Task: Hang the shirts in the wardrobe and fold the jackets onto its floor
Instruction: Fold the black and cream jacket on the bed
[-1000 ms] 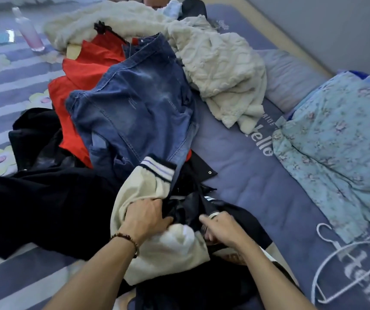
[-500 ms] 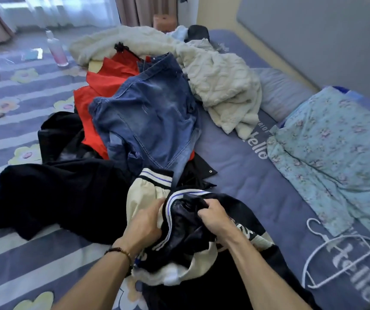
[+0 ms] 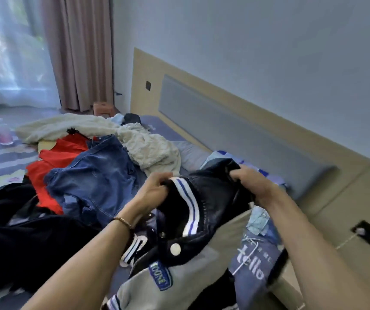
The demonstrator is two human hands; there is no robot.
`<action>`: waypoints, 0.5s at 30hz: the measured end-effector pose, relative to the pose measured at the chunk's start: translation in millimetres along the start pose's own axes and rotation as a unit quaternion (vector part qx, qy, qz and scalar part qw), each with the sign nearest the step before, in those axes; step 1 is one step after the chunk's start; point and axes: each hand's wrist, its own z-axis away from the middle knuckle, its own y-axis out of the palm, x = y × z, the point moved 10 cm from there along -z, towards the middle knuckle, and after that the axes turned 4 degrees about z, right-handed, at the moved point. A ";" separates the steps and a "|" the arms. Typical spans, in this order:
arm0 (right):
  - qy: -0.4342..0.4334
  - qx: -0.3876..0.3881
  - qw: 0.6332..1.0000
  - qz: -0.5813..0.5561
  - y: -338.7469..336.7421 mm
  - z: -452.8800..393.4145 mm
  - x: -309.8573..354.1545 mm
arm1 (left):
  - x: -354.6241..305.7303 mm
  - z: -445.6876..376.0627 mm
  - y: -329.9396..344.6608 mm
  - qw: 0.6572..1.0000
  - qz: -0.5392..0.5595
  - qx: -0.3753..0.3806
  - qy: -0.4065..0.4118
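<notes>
Lifting varsity jacket [image 3: 204, 211] off bed [image 3: 253, 265]
Left hand [image 3: 155, 189] and right hand [image 3: 250, 183] are gripping collar ends; collar spanning left-right, body hanging toward person

- Two bare forearms reach in from the lower edge of the head view, with no sleeve on either.
- The left hand [image 3: 155, 189] has a thin beaded bracelet [image 3: 123, 221] round its wrist, with brownish, gold-toned beads in a single strand.
- The right hand [image 3: 250, 183] and its wrist carry no ring, watch or band that shows.
- Neither hand wears a glove.
</notes>
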 end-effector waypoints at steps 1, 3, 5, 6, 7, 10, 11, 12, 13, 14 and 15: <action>-0.013 -0.050 0.997 0.049 -31.3 10.5 1.4 | -9.4 -1.2 -3.0 0.999 -0.006 -0.034 0.005; -0.018 -0.167 0.964 0.207 -85.9 31.3 1.3 | -48.5 -0.7 0.9 0.994 -0.063 -0.066 0.054; -0.010 -0.270 0.916 0.297 -117.0 59.0 4.9 | -102.7 4.8 22.9 0.980 -0.131 -0.066 0.133; -0.031 -0.291 0.918 0.268 -117.6 74.9 7.7 | -128.0 9.0 35.3 0.971 -0.163 -0.073 0.162; -0.068 -0.283 0.932 0.218 -103.9 80.1 14.0 | -145.2 9.5 39.7 0.960 -0.194 -0.090 0.180; -0.155 -0.154 0.958 0.188 -30.9 106.5 28.3 | -188.8 17.6 76.0 0.935 -0.280 -0.078 0.204; -0.159 -0.136 0.952 0.223 -13.0 105.8 24.2 | -197.4 19.8 87.1 0.928 -0.299 -0.056 0.214; -0.139 -0.163 0.944 0.250 -13.2 108.8 16.1 | -204.3 25.7 100.9 0.917 -0.327 -0.030 0.225; -0.127 -0.198 0.938 0.254 -22.1 111.0 13.0 | -205.6 31.4 108.8 0.908 -0.349 -0.007 0.230; -0.118 -0.224 0.935 0.248 -36.0 114.1 9.9 | -202.2 36.2 110.4 0.906 -0.359 0.009 0.224; -0.117 -0.234 0.935 0.241 -48.8 114.9 9.0 | -196.1 40.6 107.4 0.912 -0.355 0.024 0.203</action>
